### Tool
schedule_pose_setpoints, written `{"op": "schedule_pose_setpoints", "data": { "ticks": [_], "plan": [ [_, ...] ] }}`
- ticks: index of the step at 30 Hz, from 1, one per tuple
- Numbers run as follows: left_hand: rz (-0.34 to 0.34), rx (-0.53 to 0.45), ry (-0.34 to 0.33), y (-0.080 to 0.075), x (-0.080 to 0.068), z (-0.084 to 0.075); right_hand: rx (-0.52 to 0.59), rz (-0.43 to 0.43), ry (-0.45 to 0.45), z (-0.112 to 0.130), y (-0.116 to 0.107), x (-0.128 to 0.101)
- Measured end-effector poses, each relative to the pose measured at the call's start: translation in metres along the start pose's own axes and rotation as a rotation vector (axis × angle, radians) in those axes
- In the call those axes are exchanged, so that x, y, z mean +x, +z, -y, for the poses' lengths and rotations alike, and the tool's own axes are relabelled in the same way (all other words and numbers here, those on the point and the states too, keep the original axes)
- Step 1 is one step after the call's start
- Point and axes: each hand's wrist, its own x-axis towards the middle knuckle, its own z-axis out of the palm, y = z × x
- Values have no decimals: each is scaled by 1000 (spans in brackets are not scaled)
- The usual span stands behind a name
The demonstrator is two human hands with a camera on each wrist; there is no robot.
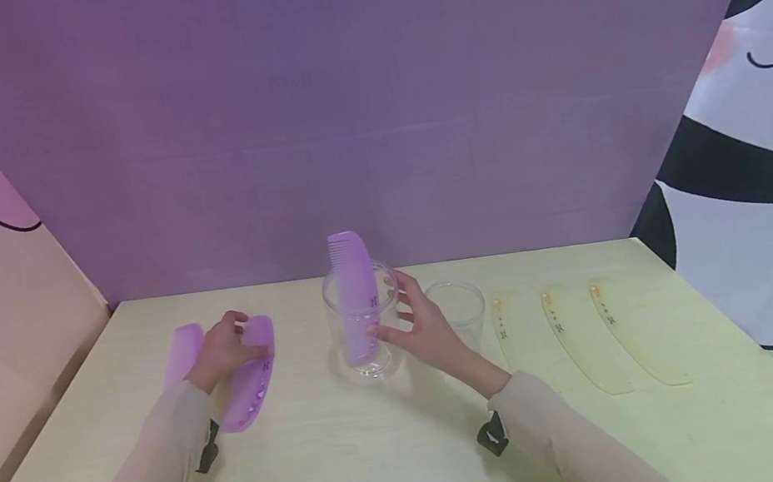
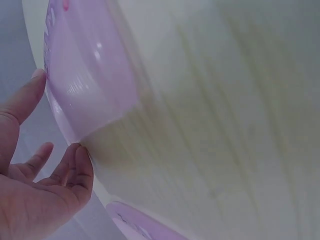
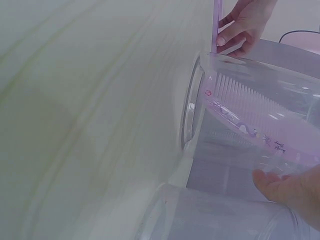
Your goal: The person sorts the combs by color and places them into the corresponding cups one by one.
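A clear plastic cup (image 1: 365,330) (image 3: 200,100) stands mid-table with a purple comb (image 1: 354,288) (image 3: 250,127) upright inside it. My right hand (image 1: 418,324) is beside the cup with fingers spread, and its thumb (image 3: 287,190) touches the cup's wall. My left hand (image 1: 225,351) (image 2: 35,170) lies on two purple combs at the left. Its thumb and fingers pinch the end of the nearer comb (image 1: 253,380) (image 2: 90,85). The other purple comb (image 1: 180,354) lies flat beside it.
A second clear cup (image 1: 459,307) (image 3: 200,215) stands just right of my right hand. Three yellow combs (image 1: 580,337) lie side by side on the right of the pale table (image 1: 361,464). Purple and patterned screens wall in the table.
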Motion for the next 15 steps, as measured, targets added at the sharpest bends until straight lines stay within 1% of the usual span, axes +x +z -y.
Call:
{"op": "schedule_pose_setpoints", "data": {
  "ticks": [9, 15],
  "plan": [
    [1, -24, -50, -4, -3, -6, -1, 4, 10, 0, 0, 0],
    [-18, -22, -47, -4, -3, -5, 3, 8, 12, 0, 0, 0]
  ]
}}
